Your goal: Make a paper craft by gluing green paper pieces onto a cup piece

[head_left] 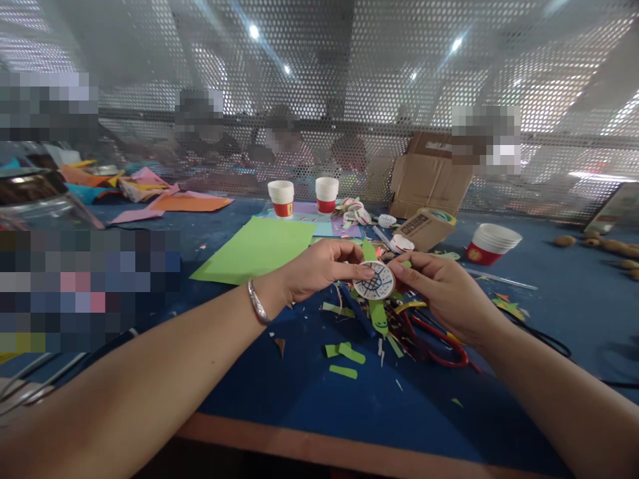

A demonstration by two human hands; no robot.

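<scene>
Between my hands is a small paper turtle (375, 285): a round white disc like a cup bottom, drawn with blue lines, with green paper parts sticking out. A smiling green head points down towards me. My left hand (325, 265) pinches the disc's left side, thumb on its face. My right hand (433, 283) is closed at the right edge, fingertips by a bit of green paper. Beneath them lie red-handled scissors (442, 346), a dark blue pen-like stick (357, 309) and green paper scraps (345, 352).
A green paper sheet (254, 249) lies to the left. Stacked paper cups (281, 198) stand behind it, more cups (493, 243) at the right. A cardboard box (432, 176) leans at the back near a tape roll (442, 216). Coloured papers (184, 201) and people are further off.
</scene>
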